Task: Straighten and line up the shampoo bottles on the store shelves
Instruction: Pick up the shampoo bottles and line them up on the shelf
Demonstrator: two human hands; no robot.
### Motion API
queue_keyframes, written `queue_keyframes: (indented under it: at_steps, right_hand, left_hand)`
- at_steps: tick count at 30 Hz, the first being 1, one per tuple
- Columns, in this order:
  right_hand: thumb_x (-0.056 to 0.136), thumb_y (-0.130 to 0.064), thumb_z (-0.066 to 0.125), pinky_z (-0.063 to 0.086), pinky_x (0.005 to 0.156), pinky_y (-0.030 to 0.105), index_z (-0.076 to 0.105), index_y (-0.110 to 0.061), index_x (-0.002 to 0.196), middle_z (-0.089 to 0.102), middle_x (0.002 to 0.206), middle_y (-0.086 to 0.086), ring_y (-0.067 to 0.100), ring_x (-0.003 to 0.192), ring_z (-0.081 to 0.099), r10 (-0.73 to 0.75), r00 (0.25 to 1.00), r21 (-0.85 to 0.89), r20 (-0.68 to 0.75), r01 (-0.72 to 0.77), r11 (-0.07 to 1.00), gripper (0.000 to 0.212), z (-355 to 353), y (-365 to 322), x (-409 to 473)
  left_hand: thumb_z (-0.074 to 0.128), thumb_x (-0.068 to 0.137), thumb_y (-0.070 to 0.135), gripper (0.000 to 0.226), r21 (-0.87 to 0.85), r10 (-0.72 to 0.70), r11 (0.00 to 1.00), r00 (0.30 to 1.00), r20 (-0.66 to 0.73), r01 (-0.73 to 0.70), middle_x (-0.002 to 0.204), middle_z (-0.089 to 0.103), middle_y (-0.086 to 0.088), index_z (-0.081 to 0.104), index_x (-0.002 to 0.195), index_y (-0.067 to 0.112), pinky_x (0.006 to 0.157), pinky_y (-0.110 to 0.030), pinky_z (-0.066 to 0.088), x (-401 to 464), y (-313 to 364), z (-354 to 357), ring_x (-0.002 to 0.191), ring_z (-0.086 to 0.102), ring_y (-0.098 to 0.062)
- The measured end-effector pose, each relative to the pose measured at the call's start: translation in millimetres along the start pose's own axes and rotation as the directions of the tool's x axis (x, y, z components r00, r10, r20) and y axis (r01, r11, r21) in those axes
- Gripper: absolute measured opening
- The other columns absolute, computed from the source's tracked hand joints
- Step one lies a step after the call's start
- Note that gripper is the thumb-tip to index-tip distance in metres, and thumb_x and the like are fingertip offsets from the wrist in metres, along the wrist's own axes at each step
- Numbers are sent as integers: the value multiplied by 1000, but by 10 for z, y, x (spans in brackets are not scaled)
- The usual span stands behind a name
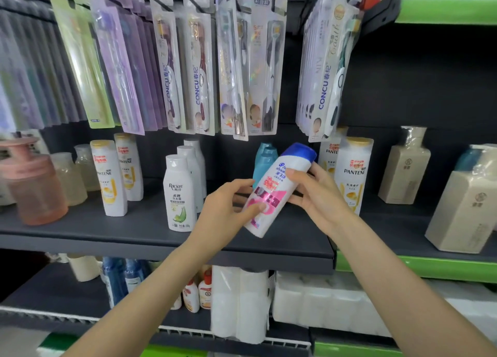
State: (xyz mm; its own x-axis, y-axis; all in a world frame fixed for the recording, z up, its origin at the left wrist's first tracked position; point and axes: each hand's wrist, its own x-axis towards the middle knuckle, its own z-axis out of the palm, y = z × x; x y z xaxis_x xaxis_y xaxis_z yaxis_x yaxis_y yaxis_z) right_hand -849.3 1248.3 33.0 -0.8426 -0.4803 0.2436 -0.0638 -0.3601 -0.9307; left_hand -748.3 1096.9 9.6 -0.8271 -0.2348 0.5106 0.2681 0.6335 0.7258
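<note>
Above dark shelving, both hands' fingers grip a tilted white, blue-capped, pink-labelled shampoo bottle.

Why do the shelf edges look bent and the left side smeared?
Head view: the wide-angle lens bows the dark shelf; the pink jar at the left is blurred; the blue-capped bottle in both hands is sharper; glare glints on the toothbrush packs.

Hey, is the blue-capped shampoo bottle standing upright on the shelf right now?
No, the blue-capped bottle is tilted and lifted off the shelf, gripped between the left hand and the right hand.
</note>
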Motion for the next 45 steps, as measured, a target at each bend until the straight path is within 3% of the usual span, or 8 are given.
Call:
queue_keyframes:
  at_steps: [3, 7, 15, 20, 30, 36, 41, 45]
  right_hand:
    - [88, -3, 59, 58, 78, 35, 58, -14, 118, 68, 112, 7, 22, 104, 66, -36, 996, -35, 81, 39, 999, 32, 23, -11, 25]
    - [87, -1, 60, 56, 86, 39, 55, -22, 119, 67, 115, 4, 20, 105, 66, -79, 986, -182, 145, 105, 978, 38, 72, 0, 77]
    - [88, -6, 62, 55, 88, 41, 50, -24, 128, 63, 117, 3, 20, 106, 65, -85, 981, -310, 173, 136, 941, 45, -6, 112, 142]
    - [89, -7, 61, 56, 86, 35, 50, -30, 125, 65, 118, -1, 14, 105, 64, -84, 982, -388, 169, 145, 910, 44, -22, 157, 175]
    - [89, -7, 61, 56, 72, 20, 50, -27, 126, 64, 109, -8, 5, 94, 65, -65, 988, -422, 141, 119, 899, 43, -43, 256, 227]
    - [89, -9, 61, 56, 82, 28, 50, -32, 120, 64, 111, -8, 10, 100, 65, -65, 989, -430, 129, 115, 896, 41, -101, 335, 236]
    - [91, -16, 60, 55, 84, 31, 49, -29, 126, 64, 114, -6, 10, 103, 63, -26, 993, -442, 119, 76, 894, 39, -147, 321, 271]
    - [98, -26, 47, 53, 86, 31, 56, -26, 119, 65, 111, -7, 8, 105, 62, -70, 997, -394, 16, 71, 916, 23, -201, 241, 369]
  left_hand:
    - [69, 82, 24, 46, -80, -25, 996, 997, 76, 31, 103, 64, 10, 52, 125, 24, 74, -15, 54, 133, 8, -49, 86, 64, -2]
    - [69, 82, 17, 45, -83, -27, 996, 997, 73, 33, 98, 65, 1, 53, 124, 22, 79, -32, 56, 282, -20, -27, 83, 66, -12]
    - [65, 86, 22, 47, -73, 2, 997, 1000, 6, -2, 99, 60, 7, 45, 129, 23, 73, -22, 55, 398, -51, 76, 84, 64, -9]
    - [64, 87, 21, 46, -11, 34, 999, 999, -33, -34, 95, 57, 11, 46, 129, 23, 62, -2, 46, 442, -83, 91, 77, 60, -2]
    - [61, 88, 20, 46, 36, -4, 999, 1000, 0, 4, 104, 57, 5, 45, 131, 23, 67, -10, 46, 470, -187, 144, 83, 60, -7]
    - [61, 88, 19, 44, -13, -17, 1000, 1000, 8, 17, 108, 61, -1, 47, 130, 22, 79, -31, 57, 458, -251, 202, 88, 65, -14]
    - [62, 88, 21, 51, -13, 2, 1000, 1000, -18, -3, 111, 59, 6, 42, 135, 23, 73, -13, 51, 483, -229, 192, 90, 61, -5]
    - [63, 87, 23, 51, 47, 105, 994, 994, -38, -104, 119, 55, 6, 43, 134, 28, 86, -18, 48, 577, -171, 154, 105, 55, -6]
